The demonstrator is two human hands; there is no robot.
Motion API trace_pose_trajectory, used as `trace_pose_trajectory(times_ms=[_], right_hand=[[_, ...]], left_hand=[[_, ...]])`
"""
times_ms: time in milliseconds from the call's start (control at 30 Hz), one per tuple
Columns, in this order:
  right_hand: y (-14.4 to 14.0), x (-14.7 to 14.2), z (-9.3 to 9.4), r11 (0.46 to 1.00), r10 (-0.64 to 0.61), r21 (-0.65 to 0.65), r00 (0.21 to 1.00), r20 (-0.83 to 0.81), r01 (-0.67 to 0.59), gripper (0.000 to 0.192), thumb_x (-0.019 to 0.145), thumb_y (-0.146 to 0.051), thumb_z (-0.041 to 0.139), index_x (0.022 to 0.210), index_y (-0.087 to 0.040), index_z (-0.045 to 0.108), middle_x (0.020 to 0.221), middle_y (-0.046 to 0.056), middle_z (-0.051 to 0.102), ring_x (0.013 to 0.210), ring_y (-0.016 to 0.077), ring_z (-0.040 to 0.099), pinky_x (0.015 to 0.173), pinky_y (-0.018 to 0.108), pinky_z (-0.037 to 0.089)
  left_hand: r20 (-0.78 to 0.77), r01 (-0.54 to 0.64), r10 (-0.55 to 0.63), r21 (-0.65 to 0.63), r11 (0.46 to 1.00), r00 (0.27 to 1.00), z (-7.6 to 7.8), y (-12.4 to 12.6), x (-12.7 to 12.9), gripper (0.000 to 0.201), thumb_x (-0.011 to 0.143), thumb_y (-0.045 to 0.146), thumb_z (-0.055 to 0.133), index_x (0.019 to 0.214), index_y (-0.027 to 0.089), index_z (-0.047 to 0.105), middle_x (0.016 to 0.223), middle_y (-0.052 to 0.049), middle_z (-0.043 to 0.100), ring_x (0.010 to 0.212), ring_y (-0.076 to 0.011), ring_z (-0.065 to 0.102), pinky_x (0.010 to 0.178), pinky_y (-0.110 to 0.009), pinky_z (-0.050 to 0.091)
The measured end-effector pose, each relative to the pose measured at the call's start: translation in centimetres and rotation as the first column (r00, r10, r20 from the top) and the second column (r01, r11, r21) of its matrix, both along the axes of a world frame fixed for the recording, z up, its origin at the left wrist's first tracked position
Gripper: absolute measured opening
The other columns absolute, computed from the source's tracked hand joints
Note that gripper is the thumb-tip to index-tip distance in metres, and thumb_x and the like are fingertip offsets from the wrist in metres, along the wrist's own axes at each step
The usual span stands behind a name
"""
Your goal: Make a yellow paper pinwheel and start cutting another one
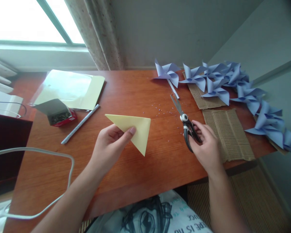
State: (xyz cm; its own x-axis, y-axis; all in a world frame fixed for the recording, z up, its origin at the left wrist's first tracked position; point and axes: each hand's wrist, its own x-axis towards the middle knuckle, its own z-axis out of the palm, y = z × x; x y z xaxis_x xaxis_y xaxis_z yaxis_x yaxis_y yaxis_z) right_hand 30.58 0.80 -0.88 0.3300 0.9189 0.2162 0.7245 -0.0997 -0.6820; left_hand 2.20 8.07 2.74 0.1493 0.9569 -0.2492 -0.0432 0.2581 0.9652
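Between the thumb and fingers of my left hand (111, 142) is a yellow paper triangle (138, 126), folded and held above the table, one corner pointing down toward me. My right hand (207, 145) grips a pair of black-and-white scissors (185, 121) by the handles. Their blades point away from me and look slightly parted. The scissors are apart from the paper. Past the blade tips lies a blue paper pinwheel (167, 72) on a white stick (173, 89).
More blue pinwheels (215, 89) cover the right side, some on cardboard pieces (228, 134). On the left are a pack of yellow paper (97, 92), a small red box (63, 121), a rolled paper stick (81, 124) and a white cable (71, 168). Tiny scraps dot the wooden table (135, 181).
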Motion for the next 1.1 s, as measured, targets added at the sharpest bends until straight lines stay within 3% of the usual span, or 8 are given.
trace_pose_trajectory(times_ms=[100, 233, 633, 900, 1100], right_hand=[[0.0, 0.9, 0.0, 1.0, -0.016, 0.003, 0.97, 0.242, 0.016, 0.039, 0.087, -0.031, 0.067, 0.125, -0.022, 0.067, 0.112, 0.012, 0.069, 0.099, 0.0284, 0.069, 0.092, 0.046, 0.057], [0.3, 1.1, 0.0, 0.998, -0.052, -0.013, 0.932, 0.359, 0.06, 0.036, 0.086, -0.031, 0.068, 0.12, -0.021, 0.069, 0.112, 0.013, 0.07, 0.099, 0.03, 0.07, 0.091, 0.044, 0.056], [2.7, 1.4, -0.1, 0.995, -0.006, -0.087, 0.907, 0.421, 0.047, 0.034, 0.085, -0.03, 0.067, 0.118, -0.022, 0.068, 0.107, 0.011, 0.07, 0.093, 0.0289, 0.069, 0.084, 0.04, 0.054], [3.5, 2.0, 0.9, 0.967, 0.135, -0.254, 0.859, 0.493, -0.005, 0.034, 0.084, -0.027, 0.065, 0.117, -0.022, 0.069, 0.102, 0.011, 0.069, 0.092, 0.0303, 0.068, 0.082, 0.039, 0.053], [3.5, 3.0, 1.0, 0.943, 0.204, -0.329, 0.872, 0.446, -0.052, 0.043, 0.084, -0.033, 0.067, 0.125, -0.022, 0.065, 0.105, 0.009, 0.068, 0.091, 0.029, 0.069, 0.082, 0.04, 0.054]], left_hand=[[-0.017, -0.004, 0.004, 0.002, 1.0, 1.0, 0.0, 0.0, 0.0, 0.029, 0.077, 0.041, 0.082, 0.089, 0.014, 0.077, 0.089, -0.009, 0.079, 0.085, -0.0267, 0.072, 0.07, -0.03, 0.055], [0.007, 0.003, -0.003, -0.002, 1.0, 1.0, 0.0, -0.1, 0.0, 0.026, 0.078, 0.038, 0.081, 0.089, 0.015, 0.077, 0.089, -0.008, 0.08, 0.084, -0.0244, 0.072, 0.071, -0.028, 0.055], [0.019, 0.004, -0.004, -0.003, 1.0, 1.0, 0.2, -0.1, 0.1, 0.027, 0.078, 0.038, 0.081, 0.092, 0.015, 0.079, 0.09, -0.008, 0.079, 0.084, -0.0242, 0.072, 0.072, -0.028, 0.055], [0.031, 0.007, -0.008, 0.014, 1.0, 1.0, 0.3, -0.1, 0.0, 0.03, 0.078, 0.04, 0.081, 0.094, 0.015, 0.079, 0.093, -0.01, 0.08, 0.089, -0.0271, 0.073, 0.074, -0.03, 0.058], [0.054, 0.016, -0.017, 0.012, 1.0, 0.998, 0.3, -0.1, -0.1, 0.031, 0.078, 0.041, 0.081, 0.095, 0.015, 0.079, 0.094, -0.01, 0.08, 0.092, -0.0285, 0.073, 0.075, -0.031, 0.058]])
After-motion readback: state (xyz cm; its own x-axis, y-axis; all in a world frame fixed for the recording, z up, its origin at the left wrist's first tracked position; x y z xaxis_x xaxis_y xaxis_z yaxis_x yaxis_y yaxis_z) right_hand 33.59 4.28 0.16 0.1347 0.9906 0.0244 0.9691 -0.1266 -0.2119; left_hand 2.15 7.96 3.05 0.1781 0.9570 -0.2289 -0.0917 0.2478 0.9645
